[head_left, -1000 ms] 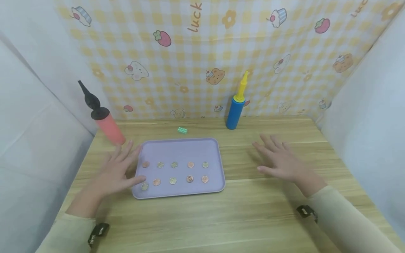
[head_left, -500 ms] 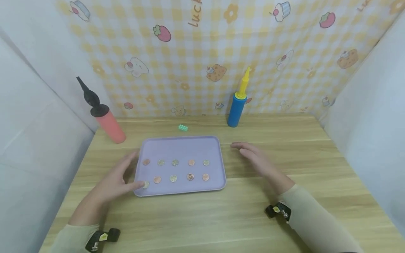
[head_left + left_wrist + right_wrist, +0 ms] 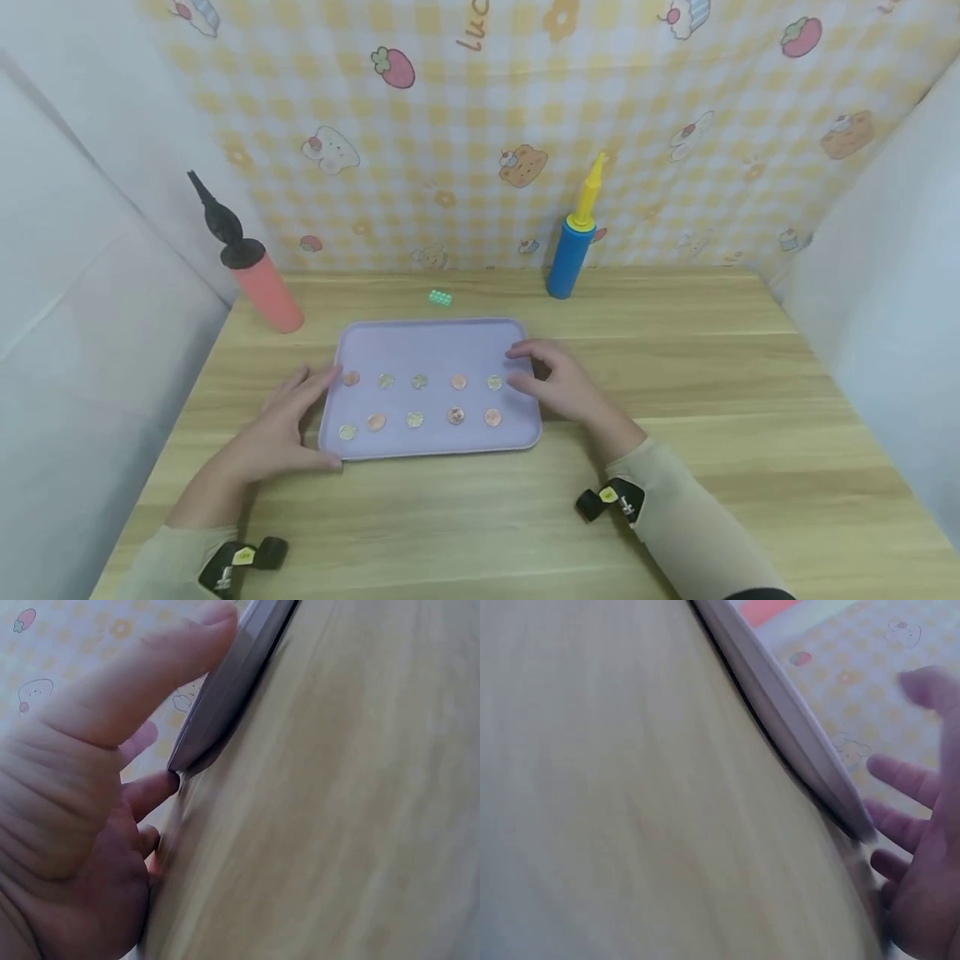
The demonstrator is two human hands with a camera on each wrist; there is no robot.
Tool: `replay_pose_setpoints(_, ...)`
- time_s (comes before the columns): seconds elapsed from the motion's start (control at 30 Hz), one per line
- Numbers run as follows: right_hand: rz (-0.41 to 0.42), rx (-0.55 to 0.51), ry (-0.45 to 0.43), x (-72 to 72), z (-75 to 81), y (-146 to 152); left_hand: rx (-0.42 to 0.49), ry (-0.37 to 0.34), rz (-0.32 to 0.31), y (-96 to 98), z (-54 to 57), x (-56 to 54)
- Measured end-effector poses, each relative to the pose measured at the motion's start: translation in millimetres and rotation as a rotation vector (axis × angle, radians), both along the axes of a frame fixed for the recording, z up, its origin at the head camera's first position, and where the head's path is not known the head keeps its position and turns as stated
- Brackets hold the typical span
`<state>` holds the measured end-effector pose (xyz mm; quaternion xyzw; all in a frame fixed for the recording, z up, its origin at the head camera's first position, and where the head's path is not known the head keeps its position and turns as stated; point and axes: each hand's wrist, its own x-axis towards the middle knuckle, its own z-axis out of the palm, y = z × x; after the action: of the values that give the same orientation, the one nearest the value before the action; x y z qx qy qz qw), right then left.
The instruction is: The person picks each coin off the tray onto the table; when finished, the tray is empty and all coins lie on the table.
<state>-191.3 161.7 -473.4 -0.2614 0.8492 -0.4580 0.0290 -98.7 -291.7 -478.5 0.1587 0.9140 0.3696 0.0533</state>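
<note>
A lilac rectangular tray (image 3: pixel 427 342) lies flat on the table, bearing several coins (image 3: pixel 455 415) in two rows, some copper and some pale gold. My left hand (image 3: pixel 273 437) is spread along the tray's left side. Its thumb lies by the front left corner, its fingertips by the left rim, and the left wrist view shows it close against the tray wall (image 3: pixel 232 690). Over the right rim reaches my right hand (image 3: pixel 566 387), its fingers loosely bent with a gap between thumb and forefinger. In the right wrist view its fingers are beside the tray's edge (image 3: pixel 787 720).
A red pump (image 3: pixel 268 292) with a black nozzle stands at the back left. Behind the tray lie a small green toy brick (image 3: pixel 440 297) and, farther right, an upright blue pump (image 3: pixel 570 260) with a yellow top. A checked cloth (image 3: pixel 450 125) hangs behind the wooden table (image 3: pixel 675 375).
My right hand has moved left from the bare table to the tray's right rim, and its fingers have bent. My left thumb has shifted off the front left coin toward the tray's front corner.
</note>
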Motion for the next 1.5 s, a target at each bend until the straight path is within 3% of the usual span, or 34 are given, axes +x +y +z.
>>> replay_pose_setpoints(0.13, -0.033, 0.115, 0.096, 3.6, -9.8, -10.8, -0.013, 0.009, -0.004, -0.4, 1.5, 0.2)
replay_pose_setpoints(0.27, -0.045, 0.210, 0.136, 8.6, -16.1, -18.6, -0.019, 0.022, 0.001, -1.2, 4.2, 2.5)
replay_pose_setpoints(0.7, -0.028, 0.302, 0.186, 15.0, -6.9, -24.7, -0.033, 0.039, -0.003, -0.5, 5.1, 0.8)
replay_pose_setpoints(1.17, -0.017, 0.265, 0.024, 14.4, -6.8, -20.4, -0.034, 0.047, -0.012, 2.8, -1.1, 0.2)
replay_pose_setpoints(1.33, -0.026, 0.191, 0.021, 16.6, -9.7, -17.6, -0.029, 0.033, -0.006, 4.3, -2.9, -0.1)
replay_pose_setpoints(1.5, 0.019, 0.105, 0.082, 17.4, -12.2, -14.2, -0.023, 0.012, 0.014, 6.0, -2.9, -0.1)
